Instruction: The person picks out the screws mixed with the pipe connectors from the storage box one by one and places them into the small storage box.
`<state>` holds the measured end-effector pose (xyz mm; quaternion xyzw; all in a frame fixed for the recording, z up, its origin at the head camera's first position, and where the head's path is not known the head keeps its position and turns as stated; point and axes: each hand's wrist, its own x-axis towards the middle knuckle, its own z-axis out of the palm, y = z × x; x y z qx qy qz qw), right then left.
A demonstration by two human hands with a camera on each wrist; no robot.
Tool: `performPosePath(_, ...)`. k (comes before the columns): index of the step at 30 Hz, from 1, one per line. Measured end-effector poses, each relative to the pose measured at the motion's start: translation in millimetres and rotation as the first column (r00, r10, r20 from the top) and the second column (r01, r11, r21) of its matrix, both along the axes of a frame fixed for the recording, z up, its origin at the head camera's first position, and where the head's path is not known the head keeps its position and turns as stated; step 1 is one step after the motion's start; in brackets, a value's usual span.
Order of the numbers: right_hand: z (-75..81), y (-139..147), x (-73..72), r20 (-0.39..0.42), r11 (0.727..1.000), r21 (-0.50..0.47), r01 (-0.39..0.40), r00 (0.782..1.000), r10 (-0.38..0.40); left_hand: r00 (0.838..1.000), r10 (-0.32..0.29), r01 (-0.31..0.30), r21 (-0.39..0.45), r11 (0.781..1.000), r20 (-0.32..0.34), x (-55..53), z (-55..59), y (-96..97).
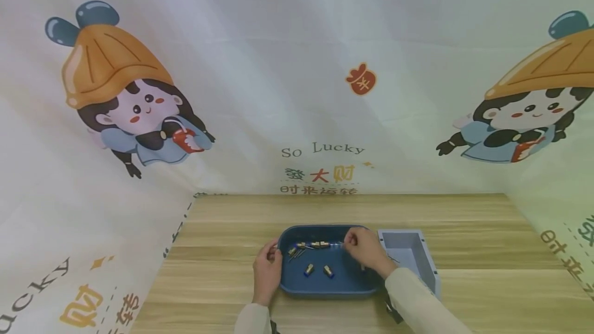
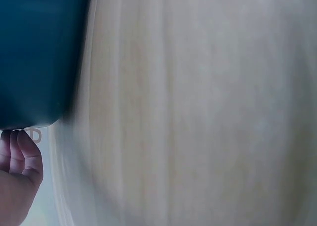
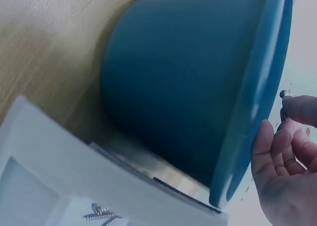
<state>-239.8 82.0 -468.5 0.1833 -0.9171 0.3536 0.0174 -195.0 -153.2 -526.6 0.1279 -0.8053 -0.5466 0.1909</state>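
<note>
A dark blue tray [image 1: 331, 288] sits on the table. Its left rim is held by my left hand [image 1: 267, 274], whose curled fingers also show at the tray's edge in the left wrist view. Over the right end of the tray, my right hand [image 1: 368, 249] pinches a small screw [image 3: 284, 108] between thumb and fingers. Several brass fittings with blue ends lie in the tray, among them one fitting [image 1: 328, 271] near the middle. A few thin screws [image 1: 297, 253] lie at the tray's left side.
Close against the tray's right side stands a grey bin [image 1: 429, 256], partly behind my right forearm. Several screws [image 3: 101, 215] lie inside it. The wooden table [image 1: 223, 220] ends at a printed curtain [image 1: 260, 117] at the back and sides.
</note>
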Motion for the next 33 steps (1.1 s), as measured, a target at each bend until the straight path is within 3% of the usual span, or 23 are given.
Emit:
performPosePath(11, 8.6, 13.6, -0.8, -0.025, 1.000, -0.022, 0.010, 1.000, -0.011, 1.000, 0.004, -0.004, 0.003, 1.000, -0.002, -0.6, 0.1, -1.7)
performPosePath(25, 19.9, 46.5, 2.0, 0.029, 0.996, 0.025, 0.087, 0.996, -0.088, 1.000, 0.008, -0.008, 0.005, 1.000, 0.006, -0.1, 0.6, -0.3)
performPosePath(33, 14.1, 62.2, 4.9, -0.082, 0.995, 0.022, 0.101, 0.992, -0.099, 1.000, 0.011, -0.011, 0.003, 1.000, 0.001, 0.1, 0.1, 0.1)
